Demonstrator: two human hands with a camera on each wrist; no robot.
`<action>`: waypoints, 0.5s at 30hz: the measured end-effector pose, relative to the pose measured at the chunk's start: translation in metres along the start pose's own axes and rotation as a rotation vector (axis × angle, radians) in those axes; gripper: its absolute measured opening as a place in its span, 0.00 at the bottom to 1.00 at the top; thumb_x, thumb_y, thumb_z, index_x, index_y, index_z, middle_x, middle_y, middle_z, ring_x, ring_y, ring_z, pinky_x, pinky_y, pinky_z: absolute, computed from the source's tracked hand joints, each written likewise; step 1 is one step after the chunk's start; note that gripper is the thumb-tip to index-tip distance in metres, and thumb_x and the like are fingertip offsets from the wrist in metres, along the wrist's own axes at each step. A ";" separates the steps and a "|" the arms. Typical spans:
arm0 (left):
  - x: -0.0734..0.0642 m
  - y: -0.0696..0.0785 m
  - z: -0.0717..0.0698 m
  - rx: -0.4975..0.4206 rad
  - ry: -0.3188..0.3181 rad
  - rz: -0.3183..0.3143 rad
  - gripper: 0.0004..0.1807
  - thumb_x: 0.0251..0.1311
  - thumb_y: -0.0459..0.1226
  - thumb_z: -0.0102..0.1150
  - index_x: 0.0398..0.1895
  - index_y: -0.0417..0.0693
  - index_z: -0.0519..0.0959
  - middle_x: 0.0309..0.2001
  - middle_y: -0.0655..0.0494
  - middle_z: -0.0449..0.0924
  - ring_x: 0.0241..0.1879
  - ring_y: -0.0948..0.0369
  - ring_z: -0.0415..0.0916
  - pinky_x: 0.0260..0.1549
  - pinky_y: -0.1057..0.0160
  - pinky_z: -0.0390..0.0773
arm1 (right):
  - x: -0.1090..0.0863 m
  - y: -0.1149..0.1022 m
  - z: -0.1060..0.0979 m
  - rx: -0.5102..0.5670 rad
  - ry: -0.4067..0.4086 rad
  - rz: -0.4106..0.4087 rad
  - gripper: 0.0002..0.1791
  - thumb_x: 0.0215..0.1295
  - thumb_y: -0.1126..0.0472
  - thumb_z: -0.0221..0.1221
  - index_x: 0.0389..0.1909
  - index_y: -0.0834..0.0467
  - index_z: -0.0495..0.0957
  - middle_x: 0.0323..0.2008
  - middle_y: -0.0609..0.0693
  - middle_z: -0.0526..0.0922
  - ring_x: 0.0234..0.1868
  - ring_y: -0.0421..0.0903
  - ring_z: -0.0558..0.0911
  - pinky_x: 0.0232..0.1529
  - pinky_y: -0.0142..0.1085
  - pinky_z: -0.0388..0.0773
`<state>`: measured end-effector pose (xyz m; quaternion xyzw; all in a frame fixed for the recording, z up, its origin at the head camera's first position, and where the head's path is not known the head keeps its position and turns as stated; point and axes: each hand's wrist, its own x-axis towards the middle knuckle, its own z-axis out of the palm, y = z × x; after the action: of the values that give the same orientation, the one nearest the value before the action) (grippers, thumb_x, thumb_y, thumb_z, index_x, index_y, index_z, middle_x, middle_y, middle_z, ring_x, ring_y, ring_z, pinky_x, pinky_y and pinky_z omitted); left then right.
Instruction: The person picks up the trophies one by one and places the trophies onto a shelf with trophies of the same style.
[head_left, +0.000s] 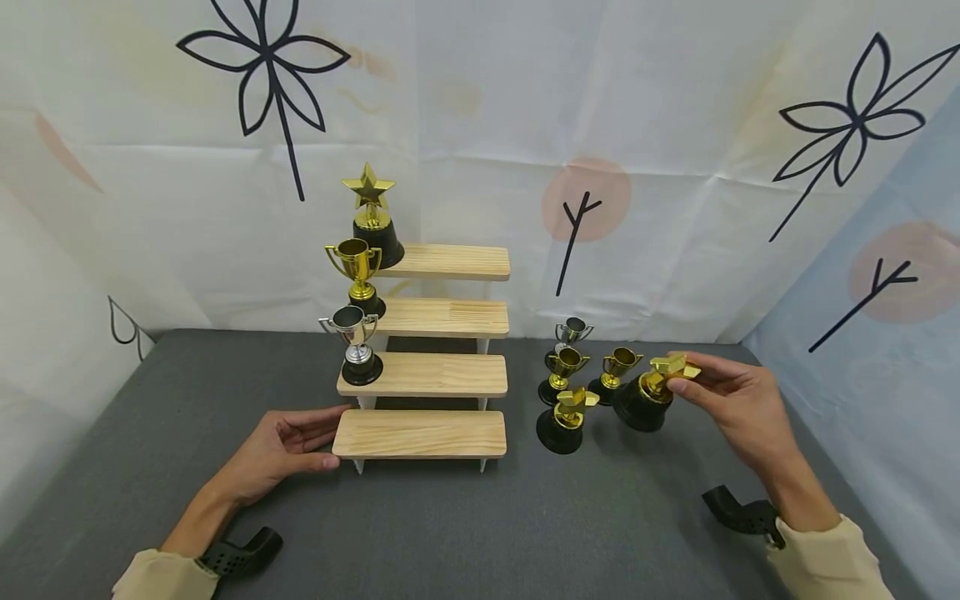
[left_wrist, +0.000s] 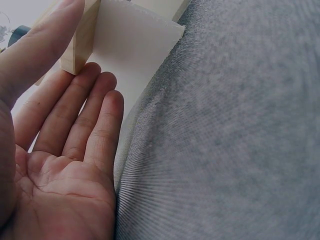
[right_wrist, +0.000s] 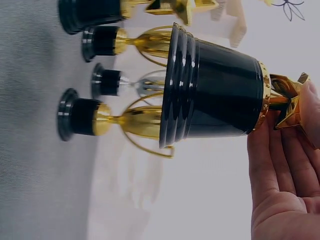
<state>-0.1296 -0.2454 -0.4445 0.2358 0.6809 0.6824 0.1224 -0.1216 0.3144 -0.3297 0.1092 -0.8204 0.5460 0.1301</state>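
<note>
My right hand (head_left: pixel 738 408) pinches a gold star trophy (head_left: pixel 642 407) by its star, the black base tilted and raised off the table in the right wrist view. Beside it stand a smaller star trophy (head_left: pixel 561 429), two gold cups, one of them a gold cup trophy (head_left: pixel 620 363), and a silver cup trophy (head_left: pixel 573 330). My left hand (head_left: pixel 273 454) rests at the left end of a wooden step shelf (head_left: pixel 420 435). Its fingers lie nearly straight, fingertips at the lowest board's edge in the left wrist view.
On the shelf's left side, a gold star trophy (head_left: pixel 369 200) tops the highest step, a gold cup (head_left: pixel 356 265) stands below it, then a silver cup (head_left: pixel 354 333). Patterned white cloth (head_left: pixel 480 125) hangs behind the grey table (head_left: pixel 450 533).
</note>
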 end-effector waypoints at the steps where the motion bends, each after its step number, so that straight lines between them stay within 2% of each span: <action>1: 0.000 0.000 0.000 0.000 -0.003 0.003 0.38 0.56 0.19 0.67 0.68 0.15 0.60 0.63 0.66 0.77 0.61 0.64 0.76 0.57 0.62 0.80 | 0.001 -0.002 -0.001 0.012 -0.002 -0.006 0.19 0.63 0.76 0.66 0.55 0.62 0.84 0.43 0.38 0.88 0.39 0.35 0.87 0.38 0.24 0.84; 7: -0.001 -0.001 0.000 -0.003 -0.007 0.007 0.37 0.57 0.19 0.66 0.68 0.15 0.60 0.63 0.65 0.77 0.62 0.63 0.76 0.57 0.62 0.80 | 0.011 -0.016 -0.003 0.084 -0.019 -0.063 0.21 0.62 0.79 0.64 0.53 0.59 0.86 0.42 0.41 0.88 0.38 0.36 0.87 0.38 0.23 0.84; 15: 0.000 0.000 0.000 -0.003 -0.003 0.005 0.37 0.57 0.19 0.66 0.68 0.16 0.61 0.63 0.65 0.77 0.62 0.63 0.76 0.57 0.62 0.80 | 0.020 -0.031 -0.002 -0.084 0.013 -0.063 0.21 0.63 0.75 0.66 0.55 0.57 0.85 0.42 0.36 0.87 0.38 0.34 0.86 0.38 0.22 0.83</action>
<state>-0.1291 -0.2457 -0.4441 0.2383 0.6792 0.6834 0.1222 -0.1306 0.3035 -0.2951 0.1257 -0.8381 0.5072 0.1568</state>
